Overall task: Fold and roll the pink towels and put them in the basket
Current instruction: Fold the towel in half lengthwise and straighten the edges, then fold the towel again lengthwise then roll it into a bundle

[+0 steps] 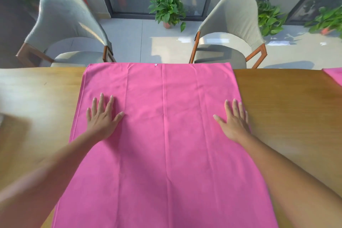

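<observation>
Two flat hands, left hand (103, 116) and right hand (234, 118), press one pink towel (166, 135).

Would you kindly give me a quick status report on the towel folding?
Both hands open: left hand and right hand flat on the towel. Towel spread on table, unfolded. Basket not visible. Nothing obstructing.

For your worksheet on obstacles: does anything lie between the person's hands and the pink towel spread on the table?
Nothing does. The left hand and right hand both lie flat, fingers straight, directly on the towel, near its side edges. No basket is in view, so the way there cannot be judged.
</observation>
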A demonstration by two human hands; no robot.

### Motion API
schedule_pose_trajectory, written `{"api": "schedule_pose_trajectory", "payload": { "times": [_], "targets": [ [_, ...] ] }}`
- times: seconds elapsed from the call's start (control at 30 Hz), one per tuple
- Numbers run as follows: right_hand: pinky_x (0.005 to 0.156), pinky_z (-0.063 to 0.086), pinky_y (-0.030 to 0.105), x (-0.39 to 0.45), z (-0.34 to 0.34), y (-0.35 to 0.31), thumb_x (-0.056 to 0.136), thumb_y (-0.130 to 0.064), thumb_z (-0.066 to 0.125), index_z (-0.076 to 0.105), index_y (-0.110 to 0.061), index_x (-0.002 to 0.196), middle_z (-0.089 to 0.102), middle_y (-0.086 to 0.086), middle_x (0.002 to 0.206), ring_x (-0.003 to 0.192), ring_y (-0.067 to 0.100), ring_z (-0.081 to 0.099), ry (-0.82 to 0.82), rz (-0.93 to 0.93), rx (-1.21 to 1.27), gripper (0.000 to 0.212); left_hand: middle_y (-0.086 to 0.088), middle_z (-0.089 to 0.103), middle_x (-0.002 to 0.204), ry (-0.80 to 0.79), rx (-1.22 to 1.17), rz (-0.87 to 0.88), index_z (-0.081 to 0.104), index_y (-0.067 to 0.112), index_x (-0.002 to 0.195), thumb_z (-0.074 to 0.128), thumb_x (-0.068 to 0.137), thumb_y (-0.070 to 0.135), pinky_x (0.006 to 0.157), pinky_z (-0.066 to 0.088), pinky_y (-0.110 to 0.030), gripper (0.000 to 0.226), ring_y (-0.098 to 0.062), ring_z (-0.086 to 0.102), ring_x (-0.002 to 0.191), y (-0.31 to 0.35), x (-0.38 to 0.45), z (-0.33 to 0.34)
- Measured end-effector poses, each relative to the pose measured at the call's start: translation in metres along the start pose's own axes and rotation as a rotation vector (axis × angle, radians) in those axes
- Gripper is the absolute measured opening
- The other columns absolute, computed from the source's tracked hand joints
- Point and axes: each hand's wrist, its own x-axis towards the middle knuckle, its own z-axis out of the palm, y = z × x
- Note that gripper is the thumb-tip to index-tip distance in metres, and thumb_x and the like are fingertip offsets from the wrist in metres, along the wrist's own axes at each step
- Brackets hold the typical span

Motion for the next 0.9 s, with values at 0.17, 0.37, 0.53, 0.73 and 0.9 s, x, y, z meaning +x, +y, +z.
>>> {"api": "schedule_pose_trajectory", "payload": {
  "times": [0.17, 0.37, 0.53, 0.73, 0.9],
  "targets": [
    [0.123, -0.010, 0.046, -0.077, 0.028, 0.019, 0.094, -0.075, 0.021, -0.009, -0.027, 0.159, -0.023, 0.005, 0.164, 0.150, 0.023, -0.026, -0.049, -0.039, -0.016, 0.086, -0.004, -0.018, 0.168, -0.051, -0.004, -0.041, -0.002, 0.037, 0.161, 0.038, 0.096, 0.069, 0.123, 0.000, -0.056, 0.083, -0.029, -0.014, 0.155, 0.006, -0.102, 0.034],
    [0.124, -0.005, 0.047, -0.179, 0.072, 0.051, 0.094, -0.073, 0.025, -0.012, -0.028, 0.159, -0.026, 0.004, 0.163, 0.151, 0.026, -0.023, -0.085, -0.067, -0.025, 0.086, -0.003, -0.016, 0.169, -0.059, -0.025, -0.132, -0.002, 0.039, 0.160, 0.041, 0.097, 0.065, 0.123, 0.005, -0.056, 0.081, -0.030, -0.011, 0.155, -0.003, -0.232, 0.077],
    [0.124, -0.003, 0.048, -0.256, 0.100, 0.077, 0.094, -0.072, 0.032, -0.008, -0.030, 0.159, -0.022, 0.005, 0.165, 0.151, 0.029, -0.021, -0.082, -0.054, -0.016, 0.087, -0.005, -0.012, 0.169, -0.040, -0.049, -0.187, 0.000, 0.038, 0.161, 0.041, 0.099, 0.061, 0.123, 0.007, -0.058, 0.078, -0.035, -0.008, 0.155, -0.013, -0.325, 0.103],
    [0.122, 0.002, 0.050, -0.334, 0.117, 0.092, 0.094, -0.072, 0.032, -0.010, -0.031, 0.158, -0.022, 0.004, 0.165, 0.152, 0.029, -0.020, -0.102, -0.011, -0.006, 0.087, -0.005, -0.022, 0.167, -0.088, -0.028, -0.192, -0.009, 0.040, 0.159, 0.036, 0.099, 0.062, 0.121, 0.002, -0.061, 0.078, -0.036, -0.014, 0.154, -0.031, -0.403, 0.120],
    [0.119, 0.021, 0.052, -0.394, 0.122, 0.097, 0.097, -0.060, 0.047, 0.008, -0.022, 0.160, 0.001, 0.010, 0.167, 0.152, 0.035, 0.006, -0.012, 0.137, 0.095, 0.084, -0.006, -0.020, 0.167, -0.113, -0.032, -0.207, -0.009, 0.038, 0.160, 0.040, 0.099, 0.062, 0.120, 0.006, -0.064, 0.081, -0.040, -0.013, 0.153, -0.045, -0.442, 0.125]
  ]
}}
